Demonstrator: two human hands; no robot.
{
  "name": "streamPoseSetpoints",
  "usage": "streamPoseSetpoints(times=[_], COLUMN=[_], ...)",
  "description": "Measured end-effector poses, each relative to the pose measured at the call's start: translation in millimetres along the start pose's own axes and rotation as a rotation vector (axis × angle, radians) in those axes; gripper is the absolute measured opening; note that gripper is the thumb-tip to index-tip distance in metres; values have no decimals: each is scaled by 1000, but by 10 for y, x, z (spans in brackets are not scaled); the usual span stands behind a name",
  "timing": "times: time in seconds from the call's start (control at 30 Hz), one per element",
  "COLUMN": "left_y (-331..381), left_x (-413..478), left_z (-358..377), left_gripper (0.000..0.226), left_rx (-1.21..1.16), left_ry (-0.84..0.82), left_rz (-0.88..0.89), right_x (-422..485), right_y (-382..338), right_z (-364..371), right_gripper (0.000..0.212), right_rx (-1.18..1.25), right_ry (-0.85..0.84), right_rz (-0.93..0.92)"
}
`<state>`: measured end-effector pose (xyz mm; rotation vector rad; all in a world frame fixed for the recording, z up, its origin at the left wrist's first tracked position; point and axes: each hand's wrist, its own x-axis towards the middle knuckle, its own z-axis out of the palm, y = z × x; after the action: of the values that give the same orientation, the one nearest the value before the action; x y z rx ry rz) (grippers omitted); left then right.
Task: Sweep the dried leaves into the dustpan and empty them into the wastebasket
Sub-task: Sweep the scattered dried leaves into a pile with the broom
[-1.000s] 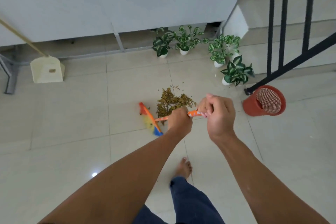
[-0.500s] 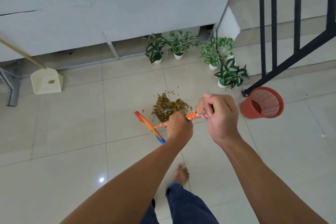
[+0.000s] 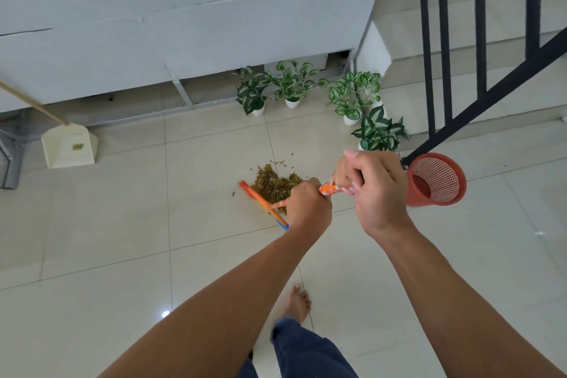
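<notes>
A pile of dried brown leaves (image 3: pixel 274 182) lies on the pale tiled floor, with a few loose bits behind it. An orange broom (image 3: pixel 260 201) with an orange-and-blue head touches the pile's near left side. My left hand (image 3: pixel 308 207) grips the broom handle low down; my right hand (image 3: pixel 372 190) grips its upper end (image 3: pixel 329 188). A cream dustpan (image 3: pixel 69 147) with a long wooden handle stands far left by the wall. The red mesh wastebasket (image 3: pixel 437 181) lies tipped on its side just right of my right hand.
Several small potted plants (image 3: pixel 349 98) in white pots line the wall behind the leaves. A black stair railing (image 3: pixel 478 40) rises at the right. A grey metal frame (image 3: pixel 10 159) sits at the far left. My bare foot (image 3: pixel 299 304) is on the tiles below.
The broom head has slid right, up against the leaf pile. The pile looks more gathered. The view has shifted slightly, so the dustpan and plants sit further out.
</notes>
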<state>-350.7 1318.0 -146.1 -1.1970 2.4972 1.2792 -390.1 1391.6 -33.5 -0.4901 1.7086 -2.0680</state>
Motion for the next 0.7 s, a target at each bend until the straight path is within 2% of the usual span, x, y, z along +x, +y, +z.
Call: streamPoseSetpoints(times=[0.2, 0.43, 0.6, 0.7], left_y=[-319, -845, -697, -529], left_x=[12, 120, 179, 236], left_z=[-248, -419, -396, -482], left_gripper=[25, 26, 33, 29], left_rx=[114, 307, 260, 239], left_ry=[8, -122, -196, -238], left_rz=[8, 40, 159, 220], right_x=[-100, -398, -396, -295], right_y=[138, 616, 525, 352], right_z=[253, 642, 619, 647], right_gripper=[44, 40, 39, 41], right_rx=[74, 39, 15, 14], right_ry=[76, 182, 254, 280], right_rz=[28, 104, 61, 20])
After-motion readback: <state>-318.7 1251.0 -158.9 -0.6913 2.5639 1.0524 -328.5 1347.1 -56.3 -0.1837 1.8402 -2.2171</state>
